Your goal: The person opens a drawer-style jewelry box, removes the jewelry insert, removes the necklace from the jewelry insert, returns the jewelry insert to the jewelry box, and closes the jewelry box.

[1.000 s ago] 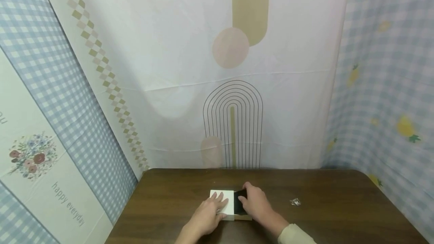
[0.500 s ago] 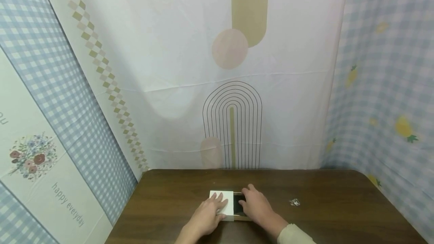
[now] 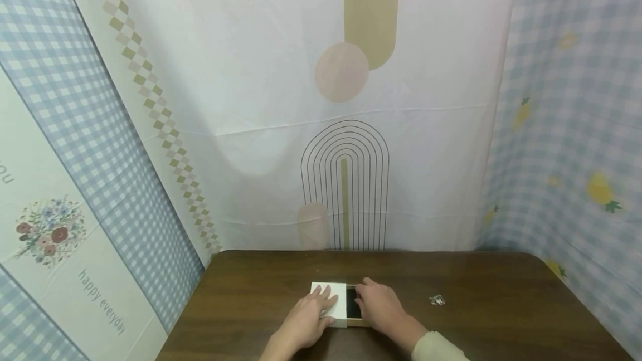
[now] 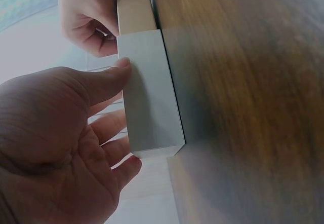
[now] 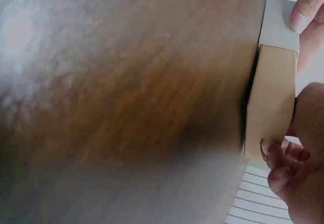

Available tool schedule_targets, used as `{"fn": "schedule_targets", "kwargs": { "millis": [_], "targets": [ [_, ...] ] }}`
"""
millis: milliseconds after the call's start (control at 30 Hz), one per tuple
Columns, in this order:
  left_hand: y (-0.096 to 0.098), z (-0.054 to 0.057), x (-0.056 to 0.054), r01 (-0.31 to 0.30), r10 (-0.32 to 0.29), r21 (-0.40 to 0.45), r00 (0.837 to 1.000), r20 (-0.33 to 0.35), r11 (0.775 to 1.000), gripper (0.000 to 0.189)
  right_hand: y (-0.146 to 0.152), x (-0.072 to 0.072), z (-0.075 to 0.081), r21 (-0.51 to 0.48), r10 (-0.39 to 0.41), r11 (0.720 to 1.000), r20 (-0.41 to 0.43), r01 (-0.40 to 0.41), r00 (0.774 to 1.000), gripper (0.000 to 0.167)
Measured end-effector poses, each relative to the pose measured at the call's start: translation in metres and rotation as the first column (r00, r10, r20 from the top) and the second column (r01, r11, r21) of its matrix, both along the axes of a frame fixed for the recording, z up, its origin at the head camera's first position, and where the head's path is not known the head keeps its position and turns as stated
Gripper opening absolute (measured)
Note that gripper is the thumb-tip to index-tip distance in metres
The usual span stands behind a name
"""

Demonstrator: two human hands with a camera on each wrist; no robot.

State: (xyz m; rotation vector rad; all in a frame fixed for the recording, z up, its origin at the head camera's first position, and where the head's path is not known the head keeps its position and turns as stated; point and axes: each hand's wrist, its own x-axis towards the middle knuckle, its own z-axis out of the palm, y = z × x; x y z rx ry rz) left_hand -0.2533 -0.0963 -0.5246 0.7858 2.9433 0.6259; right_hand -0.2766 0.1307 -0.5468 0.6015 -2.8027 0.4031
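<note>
A white box sleeve lies on the brown table with a tan cardboard drawer sticking out of its right end. Black material fills the part of the drawer that shows from above. My left hand rests on the sleeve, fingers spread over its top. In the left wrist view the left thumb presses its near upper edge. My right hand holds the drawer's right end with curled fingers, its thumb over the black material. In the right wrist view, fingertips touch the drawer's end.
A small crumpled, shiny silvery piece lies on the table to the right of the hands. A white patterned cloth hangs behind the table, with blue checked cloths at both sides.
The black material, raised over the drawer's far rim a second ago, now sits lower and shows that rim. My right hand has shifted slightly; the left stays on the sleeve.
</note>
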Motion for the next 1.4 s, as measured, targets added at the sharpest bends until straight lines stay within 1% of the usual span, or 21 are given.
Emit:
{"fn": "schedule_targets", "kwargs": {
  "millis": [133,267,400,633,733,867,1000,1100,1200,1333,1400],
  "targets": [
    [0.000,0.001,0.001,0.005,-0.005,0.001,1.000,-0.008,1.000,0.050,0.005,0.000,-0.001,-0.059,0.019,0.998,0.080,-0.014,0.997,0.017],
    [0.000,0.003,0.001,0.008,-0.008,-0.007,1.000,-0.018,1.000,0.050,0.009,0.002,0.001,-0.117,0.020,0.993,0.155,-0.002,0.988,0.022],
    [0.000,0.003,0.001,0.009,-0.009,-0.005,1.000,-0.012,1.000,0.050,0.007,0.005,0.004,-0.109,-0.001,0.994,0.183,0.021,0.983,0.025],
    [0.001,0.001,0.002,0.006,-0.006,-0.010,1.000,0.001,1.000,0.050,-0.005,0.009,0.005,-0.012,-0.081,0.996,0.168,0.084,0.983,0.029],
    [0.001,0.001,0.002,0.006,-0.006,-0.017,1.000,-0.001,1.000,0.050,-0.008,0.008,0.004,-0.003,-0.095,0.995,0.167,0.097,0.981,0.028],
    [0.000,0.002,0.002,0.008,-0.008,-0.019,1.000,-0.008,1.000,0.050,-0.007,0.007,0.001,-0.039,-0.091,0.994,0.150,0.098,0.985,0.025],
    [0.001,0.004,0.001,0.015,-0.015,-0.006,1.000,-0.005,1.000,0.050,-0.001,0.009,0.002,-0.052,-0.069,0.996,0.127,0.076,0.989,0.022],
    [0.002,0.003,0.001,0.016,-0.016,0.007,1.000,0.005,1.000,0.049,0.006,0.012,0.008,-0.072,-0.041,0.996,0.112,0.050,0.993,0.020],
    [0.002,0.004,0.001,0.016,-0.016,0.015,1.000,0.009,1.000,0.049,0.015,0.016,0.016,-0.125,-0.033,0.991,0.097,0.045,0.995,0.021],
    [0.001,0.004,0.001,0.019,-0.019,0.018,1.000,0.007,1.000,0.049,0.025,0.022,0.026,-0.183,-0.072,0.979,0.085,0.086,0.994,0.021],
    [0.000,0.005,0.001,0.018,-0.018,0.022,1.000,0.011,1.000,0.049,0.029,0.025,0.028,-0.191,-0.089,0.976,0.088,0.104,0.992,0.019]
  ]
}}
